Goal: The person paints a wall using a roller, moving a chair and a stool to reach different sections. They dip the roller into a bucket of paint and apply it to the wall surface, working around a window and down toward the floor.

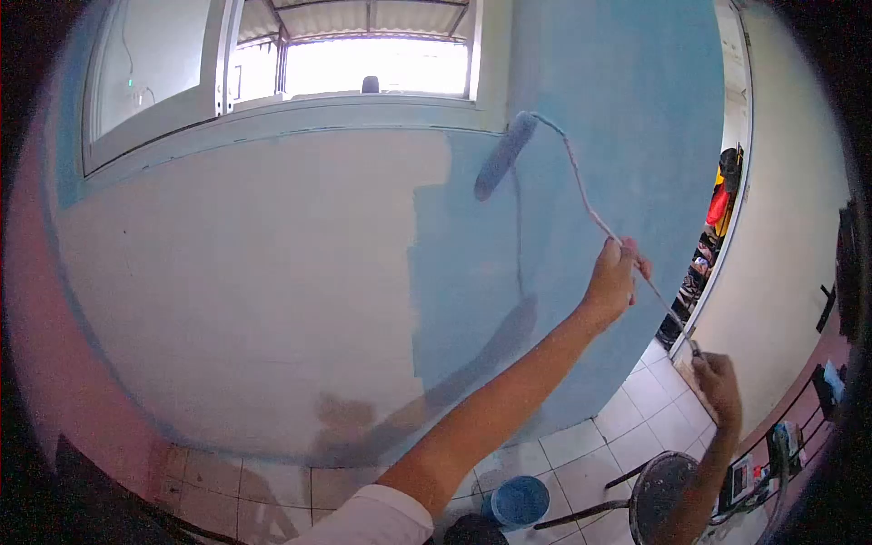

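A paint roller [505, 162] with a bluish sleeve rests at or close over the blue-painted part of the wall [472, 263], just below the window's right corner. Its long bent rod runs down to the right. My left hand [619, 274] is wrapped around the rod partway along. Farther down, my right hand [718, 386] is closed around the rod's lower end, by the door frame. Left of the ragged paint edge, the wall is pale and unpainted [254, 272].
A white-framed window [354, 109] is set in the wall above. On the tiled floor [581, 454] stand a blue bucket [520, 501] and a dark round stool [661, 490]. A doorway [713, 227] with hanging clothes opens at the right. A metal rack [781, 445] holds items at lower right.
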Demonstrator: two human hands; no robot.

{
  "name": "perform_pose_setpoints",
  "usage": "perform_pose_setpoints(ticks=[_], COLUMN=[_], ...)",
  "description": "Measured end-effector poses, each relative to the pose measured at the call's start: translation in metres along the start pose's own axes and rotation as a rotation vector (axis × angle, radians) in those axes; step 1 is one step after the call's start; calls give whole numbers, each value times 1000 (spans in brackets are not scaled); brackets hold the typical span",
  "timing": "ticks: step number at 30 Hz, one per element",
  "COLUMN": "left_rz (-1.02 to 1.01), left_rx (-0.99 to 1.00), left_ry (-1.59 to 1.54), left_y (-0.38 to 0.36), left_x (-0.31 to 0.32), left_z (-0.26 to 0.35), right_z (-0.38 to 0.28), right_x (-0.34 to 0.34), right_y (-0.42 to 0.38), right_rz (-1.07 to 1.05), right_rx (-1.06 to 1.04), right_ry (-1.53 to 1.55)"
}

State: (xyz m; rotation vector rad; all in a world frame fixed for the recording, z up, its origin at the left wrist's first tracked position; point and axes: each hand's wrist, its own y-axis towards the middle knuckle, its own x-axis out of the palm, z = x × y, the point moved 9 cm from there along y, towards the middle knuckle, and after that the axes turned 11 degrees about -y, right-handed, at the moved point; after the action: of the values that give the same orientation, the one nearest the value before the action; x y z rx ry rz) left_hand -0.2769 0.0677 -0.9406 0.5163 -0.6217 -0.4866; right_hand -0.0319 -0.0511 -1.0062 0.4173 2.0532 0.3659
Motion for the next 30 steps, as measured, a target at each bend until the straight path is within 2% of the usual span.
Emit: perform_pose_setpoints(ticks=[2, 5, 7, 8, 10, 11, 12, 14, 15, 16, 17, 21, 23, 25, 27, 29, 30], left_rz=[-51, -212, -142, -103, 68, 70, 76, 100, 50, -1, -56, -173, -205, -175, -175, -126, -115], left_rx=[-126, -81, -19, 26, 67, 93, 116, 131, 119, 111, 103, -77, -189, -132, -113, -50, -13], left_ry=[-232, -285, -284, -294, -272, -240, -205, -116, -82, -45, -4, -114, -237, -353, -472, -457, -442], left_y=[12, 16, 13, 10, 7, 2, -6, -12, -17, -26, -35, -60, -60, -55, -44, -33, -32], left_x=[0, -3, -26, -44, -88, -96, -101, -105, -95, -82, -72, -60, -63, -64, -63, -74, -83], left_z=[-1, 25, 42, 50, 67, 82, 100, 102, 94, 87, 81, 46, 24, 18, 24, 41, 58], right_z=[-15, -50, -73, -94, -139, -157, -161, -153, -130, -133, -114, -76, -48, -51, -38, -93, -112], right_x=[-17, -12, 5, 22, 53, 66, 77, 104, 123, 123, 130, 102, 85, 61, 47, 31, 30], right_y=[20, 41, 45, 48, 40, 35, 34, 26, 18, 7, -4, -20, -21, -22, -10, -3, 4], right_rz=[-56, -148, -198, -175, -199, -246, -230, -157, -145, -61, -115, -7, 6, -66, 31, -78, -90], right_rx=[8, -12, -25, -179, -193, -53, -45, -56, -59, -269, -108, -167, -89, -47, -99, -20, -75], right_ry=[-123, -186, -190, -232, -206, -145, -81, 42, 91, 80, 117, -97, -209, -318, -399, -497, -516])
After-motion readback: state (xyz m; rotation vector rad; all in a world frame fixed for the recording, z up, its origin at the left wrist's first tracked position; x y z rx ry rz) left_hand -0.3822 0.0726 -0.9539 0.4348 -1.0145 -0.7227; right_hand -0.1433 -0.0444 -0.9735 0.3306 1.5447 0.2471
